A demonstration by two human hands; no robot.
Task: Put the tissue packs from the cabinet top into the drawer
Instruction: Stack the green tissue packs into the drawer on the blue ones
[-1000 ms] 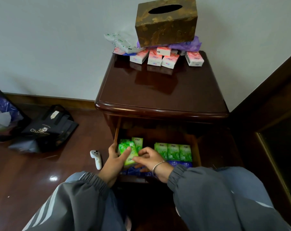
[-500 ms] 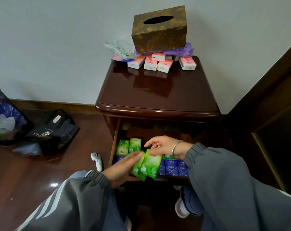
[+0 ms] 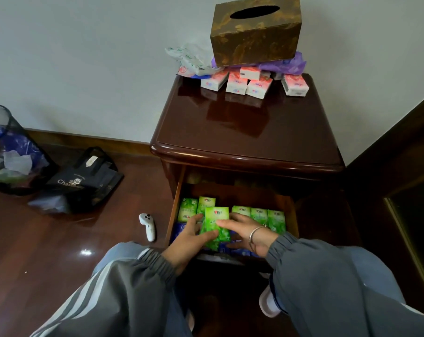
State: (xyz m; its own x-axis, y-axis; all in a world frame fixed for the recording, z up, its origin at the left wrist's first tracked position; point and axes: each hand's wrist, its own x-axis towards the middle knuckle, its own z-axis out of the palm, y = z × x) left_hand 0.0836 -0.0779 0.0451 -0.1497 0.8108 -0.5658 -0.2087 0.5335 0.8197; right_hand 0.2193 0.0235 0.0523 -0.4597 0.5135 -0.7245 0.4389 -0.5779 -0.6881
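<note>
Both hands at open dark wooden drawer (image 3: 175,203).
Left hand (image 3: 189,235) and right hand (image 3: 245,231), fingers curled, grip one green plastic tissue pack (image 3: 216,227) between them; pink packs (image 3: 236,82) on cabinet top.
</note>
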